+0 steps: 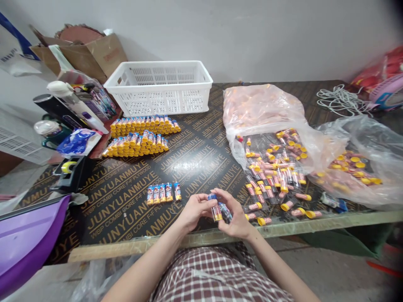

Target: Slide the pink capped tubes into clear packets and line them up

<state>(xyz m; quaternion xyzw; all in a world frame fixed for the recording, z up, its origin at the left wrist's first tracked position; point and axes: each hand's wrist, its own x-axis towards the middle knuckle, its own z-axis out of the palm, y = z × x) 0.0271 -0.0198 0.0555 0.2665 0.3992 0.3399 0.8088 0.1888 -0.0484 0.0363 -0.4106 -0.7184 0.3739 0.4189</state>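
At the front edge of the table, my left hand (197, 209) closes its thumb and fingers on a small yellow-capped tube (215, 209) with a blue top. My right hand (234, 216) is curled around the tube's other side. Partly hidden in the right palm is something blue and printed, perhaps labels (225, 211). Left of my hands stands a short row of blue-labelled tubes (162, 193). On the right lie many loose unlabelled tubes (267, 184) with pink contents and yellow caps.
Stacked labelled tubes (138, 144) lie before a white plastic basket (163, 98). A clear bag (264, 109) full of tubes and a second bag (355, 167) occupy the right. A tape dispenser (69, 174), bottles and a purple dustpan-like piece (31, 247) are left.
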